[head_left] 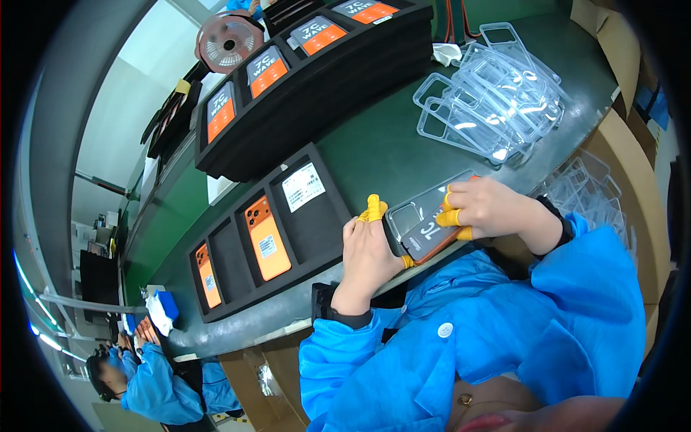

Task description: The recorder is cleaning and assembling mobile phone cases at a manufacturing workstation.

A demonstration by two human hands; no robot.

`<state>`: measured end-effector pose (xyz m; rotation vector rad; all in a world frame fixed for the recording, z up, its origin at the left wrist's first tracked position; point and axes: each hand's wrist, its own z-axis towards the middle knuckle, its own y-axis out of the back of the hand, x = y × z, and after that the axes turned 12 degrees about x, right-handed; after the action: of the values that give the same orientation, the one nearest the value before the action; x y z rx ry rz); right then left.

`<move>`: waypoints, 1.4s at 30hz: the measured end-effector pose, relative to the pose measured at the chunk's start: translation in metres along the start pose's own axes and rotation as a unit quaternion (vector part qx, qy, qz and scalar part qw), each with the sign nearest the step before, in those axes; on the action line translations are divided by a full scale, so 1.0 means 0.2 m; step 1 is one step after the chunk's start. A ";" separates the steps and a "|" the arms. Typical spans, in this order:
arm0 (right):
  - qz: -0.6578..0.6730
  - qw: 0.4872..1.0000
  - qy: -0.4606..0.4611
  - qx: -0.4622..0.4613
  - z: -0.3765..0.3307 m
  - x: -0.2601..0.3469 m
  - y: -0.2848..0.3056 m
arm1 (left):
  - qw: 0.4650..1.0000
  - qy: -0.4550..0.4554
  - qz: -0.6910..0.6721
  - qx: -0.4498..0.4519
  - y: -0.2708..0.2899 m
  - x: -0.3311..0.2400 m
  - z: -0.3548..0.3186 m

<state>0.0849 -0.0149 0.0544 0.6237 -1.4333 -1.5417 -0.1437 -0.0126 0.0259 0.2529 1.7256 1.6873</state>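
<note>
Bench top: green, smooth sheet with a low sheen. Tray and tray stack: black, matt, foam-like. Orange phones, 2 units in the tray: smooth, satin backs. Large label: white, flat paper. Handheld phone: smooth, dark grey printed face with a soft gloss. Clear cases: transparent, glossy plastic — highlights appear as bright white streaks. Finger cots: yellow, rubber-like, finely wrinkled. Jacket: blue woven cloth, creased, slight sheen. Button: white, smooth plastic. Carton: brown cardboard, matt. Scrap: white, crumpled — paper or thin film, indistinguishable.
</note>
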 end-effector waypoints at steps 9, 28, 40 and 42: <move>0.102 0.984 -0.143 0.039 0.05 -0.06 -0.09 | 0.981 0.016 -0.160 -0.113 -0.01 -0.05 -0.09; 0.087 0.956 -0.160 -0.228 0.16 0.09 -0.13 | 0.903 0.065 -0.374 -0.200 0.03 -0.17 -0.16; 0.140 0.958 -0.199 -0.153 0.16 0.07 -0.10 | 0.917 0.036 -0.353 -0.184 0.06 -0.13 -0.17; 0.142 0.958 -0.193 -0.155 0.15 0.08 -0.07 | 0.914 0.035 -0.373 -0.154 0.10 -0.10 -0.17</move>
<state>0.0476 -0.0141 0.0496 -0.0770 -1.4424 -1.6624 -0.1561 -0.0497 0.0485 -0.5579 1.3169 1.3491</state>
